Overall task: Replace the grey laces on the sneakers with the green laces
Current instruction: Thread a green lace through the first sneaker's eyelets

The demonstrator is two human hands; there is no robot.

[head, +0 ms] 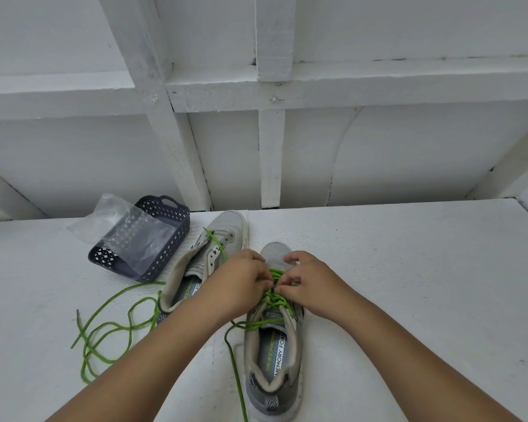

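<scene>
In the head view, the nearer sneaker (273,345) lies on the white table (409,284) with its toe pointing away, and both hands work its eyelets: the left hand (241,283) and the right hand (307,283) each have fingers curled in, pinching the green lace (276,295) crossed over the tongue. The second sneaker (208,260) sits just beside it to the left, its own green lace (110,327) trailing in loose loops over the table, near the dark basket (165,254). The cord looks light, limp and a little slippery, so I would judge it best held close to the stiff tip for threading.
</scene>
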